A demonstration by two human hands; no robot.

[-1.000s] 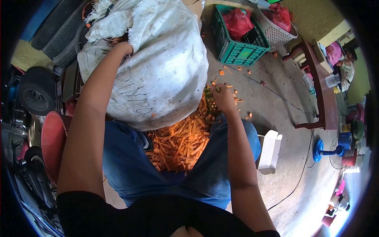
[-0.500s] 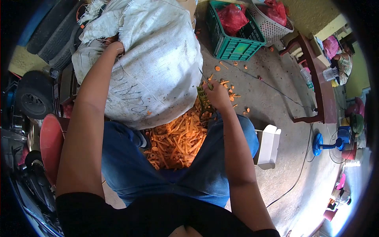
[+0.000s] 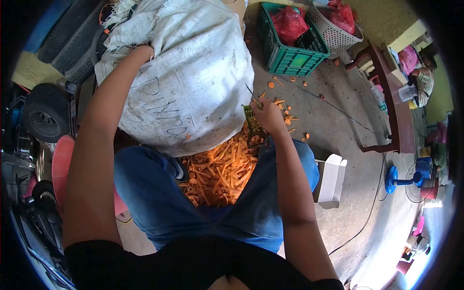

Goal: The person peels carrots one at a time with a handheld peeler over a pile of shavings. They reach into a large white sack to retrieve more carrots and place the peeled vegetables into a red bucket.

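Observation:
My left hand (image 3: pixel 142 54) reaches into the mouth of a big white woven sack (image 3: pixel 208 82) with black marker writing, and its fingers are hidden inside. My right hand (image 3: pixel 268 118) is closed round a knife (image 3: pixel 253 94), its thin blade pointing up and away along the sack's right side. Right beside that hand is the rim of a green basket (image 3: pixel 251 122). Between my knees, below the sack, lies a heap of orange carrot peelings and cut ends (image 3: pixel 222 169).
Carrot scraps (image 3: pixel 288 118) litter the floor to the right. A green crate (image 3: pixel 295 60) and a white basket (image 3: pixel 333 36) hold red plastic bags. An open white box (image 3: pixel 332 181) lies beside my right knee. Tyres (image 3: pixel 46 113) and a red tub (image 3: pixel 62 162) stand left.
My left hand stays at the sack's mouth, its wrist slightly higher and more bent. My right hand still grips the knife, with little movement. The whole view has shifted slightly.

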